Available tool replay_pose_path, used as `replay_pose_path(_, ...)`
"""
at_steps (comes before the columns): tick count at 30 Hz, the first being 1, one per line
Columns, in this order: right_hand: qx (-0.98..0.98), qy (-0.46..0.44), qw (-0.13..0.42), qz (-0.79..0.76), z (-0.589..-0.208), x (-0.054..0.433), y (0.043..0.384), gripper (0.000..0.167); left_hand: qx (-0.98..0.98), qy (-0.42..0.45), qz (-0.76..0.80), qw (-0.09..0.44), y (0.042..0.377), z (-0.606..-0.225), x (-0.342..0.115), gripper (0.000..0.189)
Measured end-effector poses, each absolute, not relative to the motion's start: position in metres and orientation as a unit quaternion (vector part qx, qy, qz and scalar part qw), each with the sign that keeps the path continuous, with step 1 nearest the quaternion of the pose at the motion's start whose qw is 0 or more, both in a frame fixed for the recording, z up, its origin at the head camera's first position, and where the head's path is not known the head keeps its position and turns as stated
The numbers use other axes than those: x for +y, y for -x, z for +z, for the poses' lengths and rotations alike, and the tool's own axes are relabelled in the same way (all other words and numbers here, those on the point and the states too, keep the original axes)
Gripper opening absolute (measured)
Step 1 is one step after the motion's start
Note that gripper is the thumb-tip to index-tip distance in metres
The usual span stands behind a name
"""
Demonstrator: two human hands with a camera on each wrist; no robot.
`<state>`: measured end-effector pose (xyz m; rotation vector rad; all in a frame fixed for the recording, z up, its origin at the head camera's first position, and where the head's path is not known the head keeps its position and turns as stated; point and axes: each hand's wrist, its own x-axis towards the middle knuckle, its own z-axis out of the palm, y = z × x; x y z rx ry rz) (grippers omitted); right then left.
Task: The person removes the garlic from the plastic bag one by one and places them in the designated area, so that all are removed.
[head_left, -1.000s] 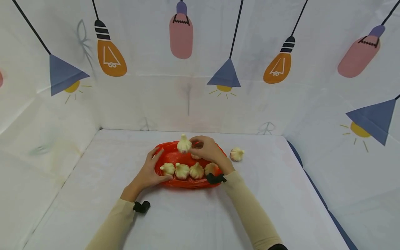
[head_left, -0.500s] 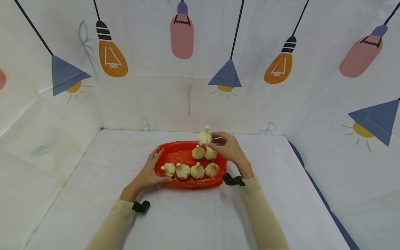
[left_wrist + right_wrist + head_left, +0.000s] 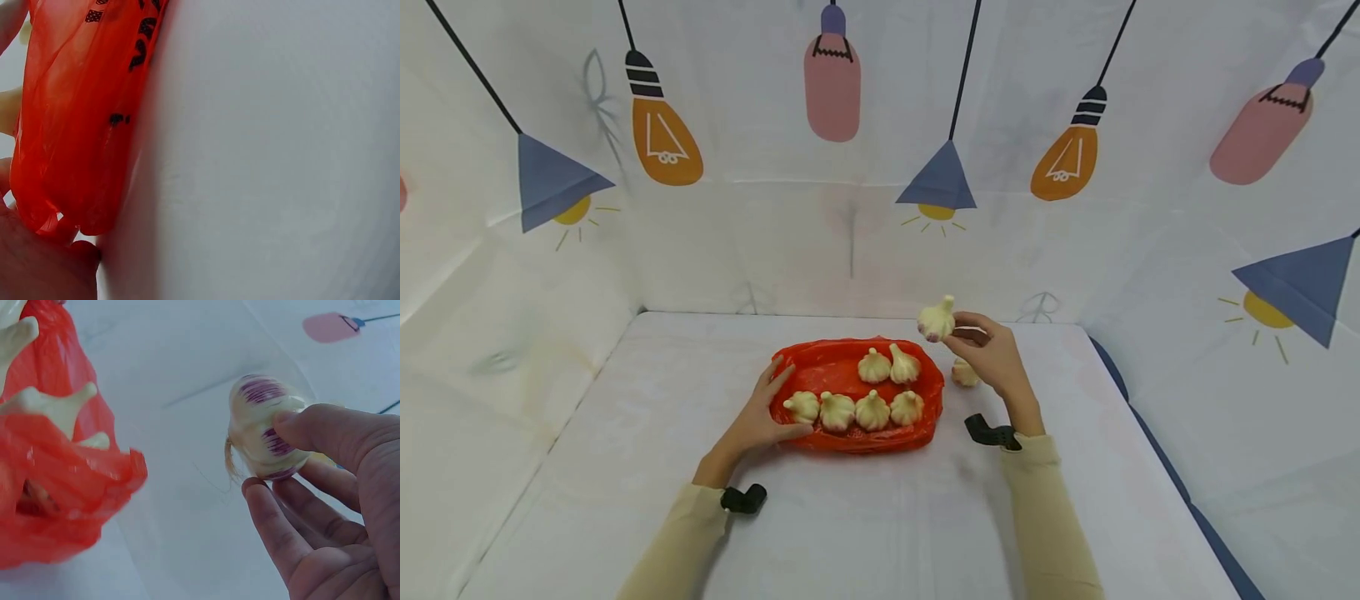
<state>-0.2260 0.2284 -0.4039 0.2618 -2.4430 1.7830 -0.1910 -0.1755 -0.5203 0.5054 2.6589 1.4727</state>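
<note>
A shallow tray [image 3: 857, 444] covered in red plastic stands on the table, with black print on its side in the left wrist view. My left hand [image 3: 763, 417] holds its left end, thumb at the front rim and fingers spread over the left rim. Inside lie several garlic bulbs [image 3: 872, 411] in a front row and two bulbs [image 3: 904, 364] at the back right. My right hand [image 3: 996, 354] pinches another garlic bulb [image 3: 265, 428], purple-streaked with root hairs, between thumb and fingers. It is raised above the table, right of the tray and apart from it.
One more garlic bulb [image 3: 965, 372] lies on the white table [image 3: 850, 533] right of the tray, partly behind my right hand. A white sheet [image 3: 760, 233] printed with lamps hangs behind the table and along both sides.
My right hand has carried the pinched bulb right and slightly up, from over the tray to beyond its right edge. The bulbs at the tray's back have come into view. My left hand stays put.
</note>
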Motion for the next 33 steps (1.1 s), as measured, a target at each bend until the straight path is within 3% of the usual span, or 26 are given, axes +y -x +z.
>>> replay_pose_path(12,-0.808,-0.048,0.108,0.577,-0.415,0.276,0.215,0.048,0.863,-0.156,0.480,0.030,0.192,-0.527,-0.175,0.111)
replay_pose_path(26,-0.820,0.006,0.120,0.560,-0.414,0.299,0.190,0.047,0.853,-0.159,0.495,0.037,0.192,-0.529,-0.180,0.110)
replay_pose_path(33,-0.832,0.039,0.111,0.541,-0.458,0.324,0.201,0.049,0.856,-0.157,0.491,0.039,0.192,-0.528,-0.180,0.110)
